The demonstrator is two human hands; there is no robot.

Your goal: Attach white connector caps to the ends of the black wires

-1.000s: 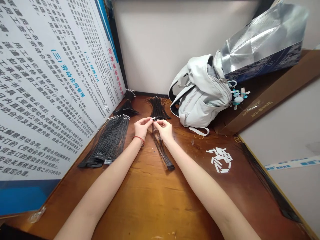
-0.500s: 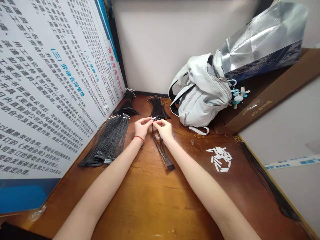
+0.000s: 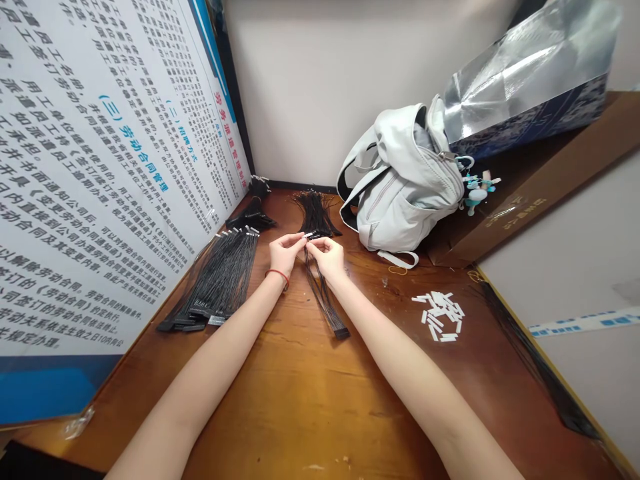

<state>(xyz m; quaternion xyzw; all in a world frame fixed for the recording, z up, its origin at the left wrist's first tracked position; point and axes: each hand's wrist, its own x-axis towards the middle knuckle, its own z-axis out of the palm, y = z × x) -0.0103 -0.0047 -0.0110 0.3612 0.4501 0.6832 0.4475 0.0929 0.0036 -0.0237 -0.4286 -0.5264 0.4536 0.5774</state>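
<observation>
Wooden desk (image 3: 295,393): left hand (image 3: 286,255), right hand (image 3: 329,258) half-hide a wire connector (image 3: 314,235).

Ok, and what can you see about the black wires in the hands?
The wires are a bunch of thin black strands, loosely fanned out. They slant down from the left hand and right hand, whose fingers pinch their upper end, where a small white tip shows. Their lower ends gather into a flat black connector, which sits on the wooden table.
</observation>
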